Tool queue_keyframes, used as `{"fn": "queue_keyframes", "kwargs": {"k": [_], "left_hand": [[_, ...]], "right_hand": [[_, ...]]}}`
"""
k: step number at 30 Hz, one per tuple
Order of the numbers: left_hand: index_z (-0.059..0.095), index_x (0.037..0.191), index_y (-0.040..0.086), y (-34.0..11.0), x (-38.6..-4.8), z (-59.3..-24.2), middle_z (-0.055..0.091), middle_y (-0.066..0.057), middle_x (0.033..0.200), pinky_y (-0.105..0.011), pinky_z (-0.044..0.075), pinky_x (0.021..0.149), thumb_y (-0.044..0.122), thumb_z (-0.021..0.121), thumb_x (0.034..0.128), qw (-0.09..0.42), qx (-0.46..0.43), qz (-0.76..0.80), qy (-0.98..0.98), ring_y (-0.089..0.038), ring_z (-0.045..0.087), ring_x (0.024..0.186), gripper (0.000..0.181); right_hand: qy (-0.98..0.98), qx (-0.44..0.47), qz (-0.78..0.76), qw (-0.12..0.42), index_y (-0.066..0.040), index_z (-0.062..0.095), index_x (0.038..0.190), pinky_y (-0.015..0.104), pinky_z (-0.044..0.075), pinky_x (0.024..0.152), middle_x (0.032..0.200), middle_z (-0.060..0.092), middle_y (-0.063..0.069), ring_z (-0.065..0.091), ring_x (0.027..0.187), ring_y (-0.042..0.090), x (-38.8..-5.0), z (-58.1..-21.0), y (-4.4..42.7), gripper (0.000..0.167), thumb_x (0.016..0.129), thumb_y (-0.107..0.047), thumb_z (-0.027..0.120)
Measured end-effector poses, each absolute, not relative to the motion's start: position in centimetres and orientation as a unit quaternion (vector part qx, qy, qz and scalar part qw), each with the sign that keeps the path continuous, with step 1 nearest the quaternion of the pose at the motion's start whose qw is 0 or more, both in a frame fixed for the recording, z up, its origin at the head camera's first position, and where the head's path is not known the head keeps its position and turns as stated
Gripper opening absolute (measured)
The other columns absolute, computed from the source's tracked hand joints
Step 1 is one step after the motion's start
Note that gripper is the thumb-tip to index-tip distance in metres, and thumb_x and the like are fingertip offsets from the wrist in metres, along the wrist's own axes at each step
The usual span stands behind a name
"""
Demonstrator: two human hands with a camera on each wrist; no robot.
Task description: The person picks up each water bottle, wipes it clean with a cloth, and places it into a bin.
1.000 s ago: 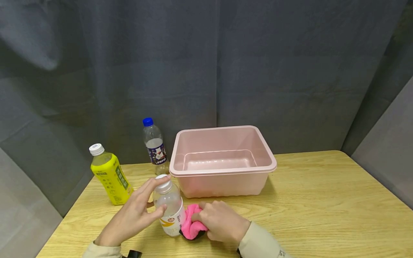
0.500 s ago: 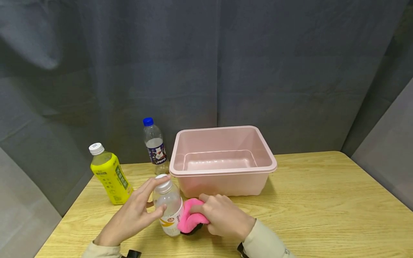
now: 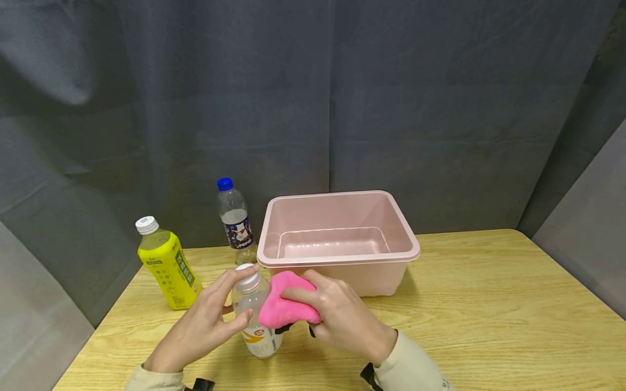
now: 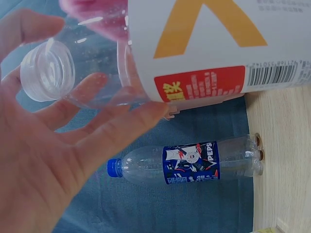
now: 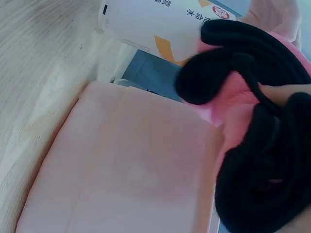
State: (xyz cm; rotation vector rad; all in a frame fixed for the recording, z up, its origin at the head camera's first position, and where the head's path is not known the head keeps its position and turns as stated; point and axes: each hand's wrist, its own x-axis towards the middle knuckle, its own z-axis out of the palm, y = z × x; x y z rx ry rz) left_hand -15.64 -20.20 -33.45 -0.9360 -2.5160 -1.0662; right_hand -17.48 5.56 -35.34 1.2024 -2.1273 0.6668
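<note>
A clear bottle with a white cap and a white label stands upright on the table. My left hand holds it near the top, with fingers by the cap and the thumb against its side; the left wrist view shows fingers around the bottle's shoulder. In my right hand is a bunched pink cloth, pressed to the bottle's right side at shoulder height. Seen from the right wrist, the cloth has a thick black side. Part of the label is hidden behind the cloth.
Behind the hands stands a pink plastic bin with nothing visible inside. A Pepsi bottle with a blue cap is left of it. Farther left stands a yellow-labelled bottle. A dark curtain hangs behind the wooden table.
My right hand has slid the pink cloth up the bottle's side, from near its base to its shoulder. The left hand and the bottle have stayed in place.
</note>
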Motion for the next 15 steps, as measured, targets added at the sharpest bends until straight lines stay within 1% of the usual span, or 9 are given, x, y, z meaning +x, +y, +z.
{"fn": "queue_keyframes", "kwargs": {"k": [3,5,11,15], "left_hand": [[0.05,0.143,0.013,-20.21,-15.64,-33.47,0.06,-0.005,0.124,-0.033,0.061,0.074,-0.004,0.068,0.0848,0.131,-0.323,-0.364,-0.864,-0.025,0.061,0.109,0.063],[0.05,0.143,0.014,-20.21,-15.64,-33.47,0.06,-0.004,0.124,-0.032,0.061,0.074,-0.004,0.068,0.0848,0.133,-0.322,-0.361,-0.865,-0.025,0.061,0.109,0.063],[0.05,0.143,0.015,-20.17,-15.66,-33.42,0.06,-0.004,0.125,-0.031,0.061,0.074,-0.003,0.068,0.0849,0.133,-0.317,-0.357,-0.869,-0.025,0.061,0.109,0.064],[0.05,0.143,0.015,-20.13,-15.68,-33.45,0.06,-0.004,0.124,-0.032,0.061,0.074,-0.004,0.068,0.0843,0.134,-0.318,-0.358,-0.868,-0.026,0.062,0.108,0.064]], "right_hand": [[-0.788,0.453,0.273,0.315,-0.015,0.074,0.11,0.028,0.057,0.067,0.106,0.064,0.005,0.065,0.08,0.017,-17.58,-35.25,5.56,0.058,0.063,0.017,0.063],[-0.783,0.453,0.281,0.321,-0.013,0.074,0.11,0.03,0.058,0.069,0.11,0.065,0.008,0.067,0.083,0.018,-17.61,-35.23,5.56,0.057,0.063,0.018,0.063],[-0.782,0.449,0.286,0.324,-0.013,0.074,0.11,0.032,0.059,0.07,0.111,0.066,0.009,0.067,0.085,0.02,-17.59,-35.22,5.61,0.057,0.063,0.017,0.063],[-0.788,0.452,0.279,0.311,-0.013,0.074,0.11,0.033,0.059,0.071,0.112,0.066,0.009,0.068,0.086,0.02,-17.63,-35.04,5.85,0.058,0.062,0.018,0.064]]}}
